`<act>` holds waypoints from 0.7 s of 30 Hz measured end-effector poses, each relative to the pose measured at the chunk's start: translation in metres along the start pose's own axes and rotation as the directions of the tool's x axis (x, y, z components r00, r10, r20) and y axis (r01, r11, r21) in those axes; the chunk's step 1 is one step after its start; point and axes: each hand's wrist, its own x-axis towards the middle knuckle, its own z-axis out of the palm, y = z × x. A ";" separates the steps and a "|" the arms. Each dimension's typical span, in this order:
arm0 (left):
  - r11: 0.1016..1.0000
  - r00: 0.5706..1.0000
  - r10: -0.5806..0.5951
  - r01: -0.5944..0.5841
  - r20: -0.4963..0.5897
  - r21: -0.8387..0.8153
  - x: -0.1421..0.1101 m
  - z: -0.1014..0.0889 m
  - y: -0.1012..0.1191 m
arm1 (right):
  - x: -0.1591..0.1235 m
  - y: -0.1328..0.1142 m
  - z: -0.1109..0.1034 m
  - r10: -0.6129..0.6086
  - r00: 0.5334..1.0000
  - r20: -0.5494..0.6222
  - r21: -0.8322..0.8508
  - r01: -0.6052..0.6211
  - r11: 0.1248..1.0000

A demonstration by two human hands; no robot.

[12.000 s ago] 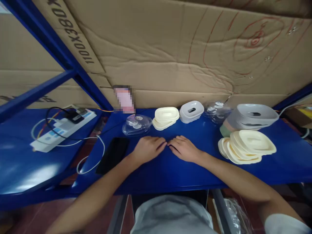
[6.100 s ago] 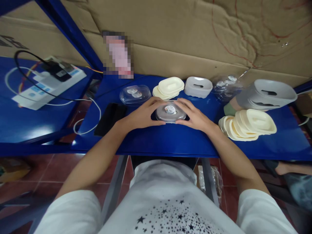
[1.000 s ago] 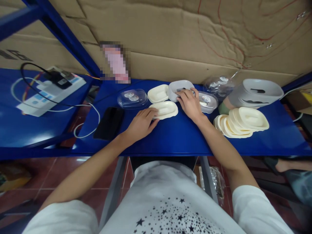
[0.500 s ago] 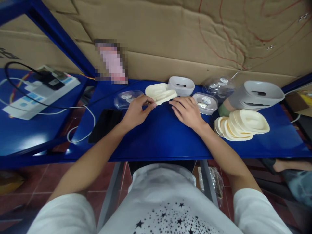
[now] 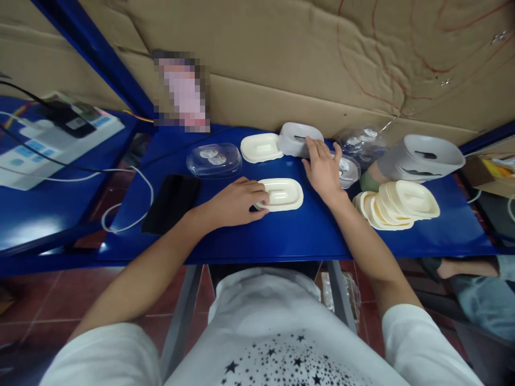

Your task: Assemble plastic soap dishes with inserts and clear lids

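My left hand (image 5: pixel 237 201) grips the left end of a cream oval tray (image 5: pixel 284 194) lying flat on the blue table (image 5: pixel 281 236). My right hand (image 5: pixel 324 169) reaches back with its fingers stretched out, the fingertips touching a grey oval base (image 5: pixel 298 140). Beside that hand sits an assembled grey case with a clear lid (image 5: pixel 351 170), partly hidden by it. Behind the held tray, a second cream tray (image 5: pixel 260 148) lies flat. A clear lid with round stickers (image 5: pixel 213 160) rests at the back left.
A black phone (image 5: pixel 171 195) lies at the left, a white cable (image 5: pixel 129 198) beside it. A fanned stack of cream trays (image 5: pixel 400 203) and a stack of grey bases (image 5: pixel 422 156) stand at the right, clear lids (image 5: pixel 362 140) behind. A power strip (image 5: pixel 48 140) sits far left. Cardboard backs the table.
My left hand has brought one cream tray from the back pile down onto the table in front. My right hand has moved from the table back to the grey base.
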 end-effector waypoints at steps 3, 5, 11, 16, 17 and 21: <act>0.999 1.000 0.026 -0.026 0.009 0.021 0.000 0.004 0.003 | 0.001 0.002 0.004 -0.010 1.000 0.009 -0.006 0.010 1.000; 0.999 1.000 0.026 -0.026 0.005 0.046 0.000 0.005 0.004 | 0.000 0.002 0.004 -0.020 1.000 0.003 0.008 0.020 1.000; 0.999 0.992 -0.021 0.025 -0.122 0.033 0.003 0.005 -0.001 | 0.002 0.001 0.002 -0.028 0.999 -0.019 0.100 0.030 0.995; 0.987 0.979 -0.090 0.112 -0.182 0.114 0.035 0.003 -0.018 | 0.002 0.001 0.004 -0.024 0.998 -0.059 0.193 0.035 0.981; 0.983 0.978 -0.097 0.123 -0.184 0.135 0.044 0.003 -0.022 | 0.002 0.001 0.005 -0.015 0.997 -0.071 0.220 0.030 0.975; 0.974 0.973 -0.098 0.137 -0.211 0.178 0.069 0.009 -0.032 | 0.002 0.007 0.006 0.041 0.990 -0.133 0.331 0.005 0.944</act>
